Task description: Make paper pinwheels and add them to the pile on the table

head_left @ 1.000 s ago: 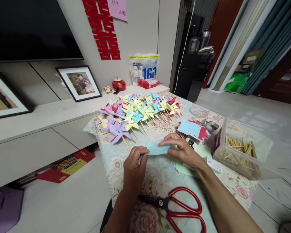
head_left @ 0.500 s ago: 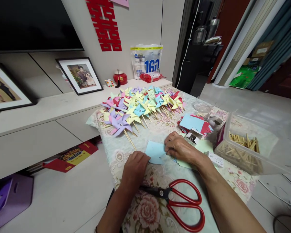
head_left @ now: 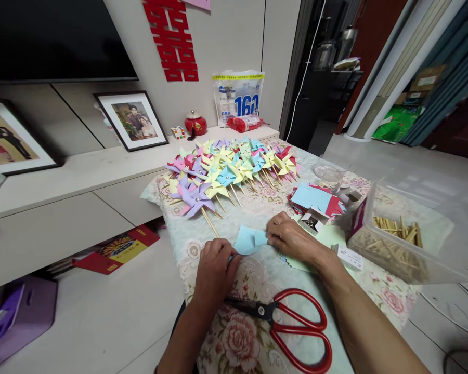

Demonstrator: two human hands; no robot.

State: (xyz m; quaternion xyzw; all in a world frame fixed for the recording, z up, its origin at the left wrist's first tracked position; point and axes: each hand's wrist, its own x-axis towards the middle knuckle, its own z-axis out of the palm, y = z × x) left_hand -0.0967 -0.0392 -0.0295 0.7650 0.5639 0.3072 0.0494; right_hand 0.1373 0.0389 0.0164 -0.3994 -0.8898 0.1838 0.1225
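Observation:
A light-blue paper square (head_left: 245,240) with cut corners lies on the flowered tablecloth between my hands. My left hand (head_left: 217,265) grips its left edge between thumb and fingers. On the other side, my right hand (head_left: 286,234) pinches a corner, and a flap on that side curls over. Red-handled scissors (head_left: 275,314) lie just in front of me, their blades partly behind my left wrist. Beyond the paper, many finished paper pinwheels (head_left: 228,174) in yellow, purple, blue and pink lie on wooden sticks.
Right of my hands are a stack of blue and red cut paper (head_left: 315,197), a small open box of metal pins (head_left: 312,222) and a small white box (head_left: 349,257). A clear plastic bin (head_left: 386,254) holds wooden sticks. A TV cabinet (head_left: 113,171) stands along the left.
The blue paper's right flap has curled up and over. My left hand has shifted so its thumb lies over the paper's lower-left edge. The view has shifted slightly.

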